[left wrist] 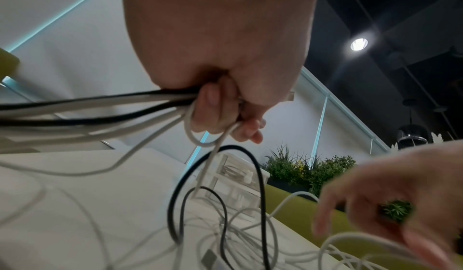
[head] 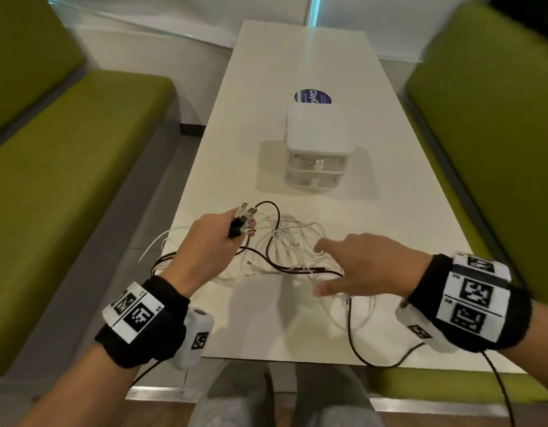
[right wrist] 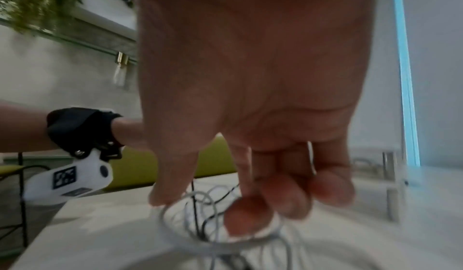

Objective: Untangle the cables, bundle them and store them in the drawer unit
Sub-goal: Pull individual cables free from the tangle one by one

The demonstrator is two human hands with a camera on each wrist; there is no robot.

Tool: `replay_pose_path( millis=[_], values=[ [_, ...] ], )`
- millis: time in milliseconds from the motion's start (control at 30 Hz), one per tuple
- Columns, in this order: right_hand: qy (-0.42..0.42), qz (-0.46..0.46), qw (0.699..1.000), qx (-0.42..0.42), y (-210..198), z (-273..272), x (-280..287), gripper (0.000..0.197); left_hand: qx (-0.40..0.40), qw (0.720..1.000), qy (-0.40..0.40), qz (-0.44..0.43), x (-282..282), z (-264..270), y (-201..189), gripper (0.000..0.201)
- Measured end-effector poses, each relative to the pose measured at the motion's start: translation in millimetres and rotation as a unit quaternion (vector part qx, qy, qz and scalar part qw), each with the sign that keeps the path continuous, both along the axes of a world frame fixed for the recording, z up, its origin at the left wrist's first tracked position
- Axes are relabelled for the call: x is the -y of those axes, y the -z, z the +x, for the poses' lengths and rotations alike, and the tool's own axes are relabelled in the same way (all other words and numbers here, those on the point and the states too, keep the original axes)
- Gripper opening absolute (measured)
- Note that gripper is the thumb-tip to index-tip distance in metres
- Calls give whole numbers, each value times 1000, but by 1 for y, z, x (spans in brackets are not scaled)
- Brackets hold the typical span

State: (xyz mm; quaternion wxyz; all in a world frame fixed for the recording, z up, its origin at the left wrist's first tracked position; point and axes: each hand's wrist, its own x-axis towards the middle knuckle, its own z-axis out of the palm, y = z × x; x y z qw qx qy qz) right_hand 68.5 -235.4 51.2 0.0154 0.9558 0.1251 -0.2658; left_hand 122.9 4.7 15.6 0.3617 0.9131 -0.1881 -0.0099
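A tangle of white cables [head: 294, 238] with one dark cable [head: 277, 211] lies on the near part of the white table [head: 297, 72]. My left hand [head: 232, 232] is raised a little over the tangle's left side and grips a bunch of cable ends [head: 246, 215], plugs sticking out past the fingers. In the left wrist view that hand [left wrist: 223, 108] is curled round white and black cables [left wrist: 100, 104]. My right hand [head: 328, 266] hovers over the tangle's right side, fingers spread, fingertips [right wrist: 248, 217] touching a white loop [right wrist: 200, 240]. The white drawer unit [head: 317, 149] stands behind, both drawers pushed in.
A blue round sticker [head: 312, 97] lies behind the drawer unit. Green benches [head: 66, 180] [head: 497, 118] flank the table. Some cable loops hang over the table's left edge [head: 157, 245]. A black cord [head: 353, 343] runs off the near edge by my right wrist.
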Motion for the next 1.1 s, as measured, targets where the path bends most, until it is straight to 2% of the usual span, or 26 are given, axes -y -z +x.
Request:
replay_pose_path(
  millis=[67,133,233,300,467,567,667,733,800,900,933,967,1100],
  values=[
    [14,23,998,-62,17,-6,-2,65,-5,1000,1,-11,1,0,0,25],
    [17,48,996,-79,34,-4,-7,48,-15,1000,5,-14,1,-1,-1,27],
    [31,77,996,-30,55,12,-10,25,-30,999,5,-16,0,-1,-1,27],
    [47,71,996,28,59,27,-5,20,-41,998,-9,-35,-1,2,0,29],
    [52,31,984,170,42,48,-6,42,-63,994,-43,-79,-3,3,0,28],
    [39,83,963,255,24,44,-31,49,-80,989,-50,-110,-4,2,1,30],
    [-12,135,933,332,22,33,-64,46,-76,988,-55,-123,-6,3,3,34],
    [-35,189,928,318,28,31,-84,47,-64,987,-63,-132,-8,3,2,32],
    [4,345,906,244,32,32,-101,37,-60,985,-76,-144,-12,2,-4,32],
    [149,547,819,88,35,40,-116,30,-67,974,-93,-195,-18,0,-12,28],
    [174,581,793,60,38,43,-119,27,-69,972,-93,-207,-20,-1,-14,28],
    [177,594,783,56,40,45,-121,22,-70,971,-93,-211,-22,-1,-15,27],
    [128,571,809,59,45,48,-124,7,-80,966,-104,-221,-25,-1,-15,28]
  ],
)
